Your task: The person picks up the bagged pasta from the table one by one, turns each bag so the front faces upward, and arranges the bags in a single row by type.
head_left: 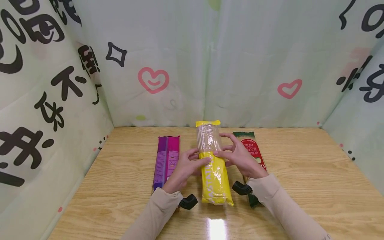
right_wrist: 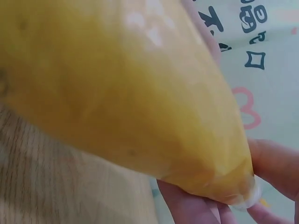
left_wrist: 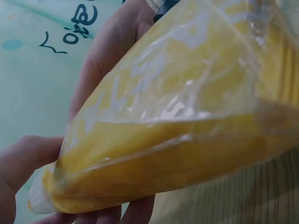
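A yellow pasta packet (head_left: 215,180) with a clear window over pale strands stands out in the middle of the head view, its printed end toward me. My left hand (head_left: 187,166) grips its left side, thumb across the front. On the opposite side my right hand (head_left: 240,156) holds it, with thumb on the front and fingers along the edge. In the left wrist view the crinkled wrapper (left_wrist: 177,116) fills most of the picture, fingers partly hidden beneath it. The right wrist view shows the packet's yellow side (right_wrist: 140,93) close up, fingers around its far end.
A purple packet (head_left: 168,155) lies on the wooden table (head_left: 306,173) left of the yellow one. To the right, partly behind my right hand and wrist, is a green and red packet (head_left: 253,146). A printed curtain (head_left: 240,66) borders the table's back and sides.
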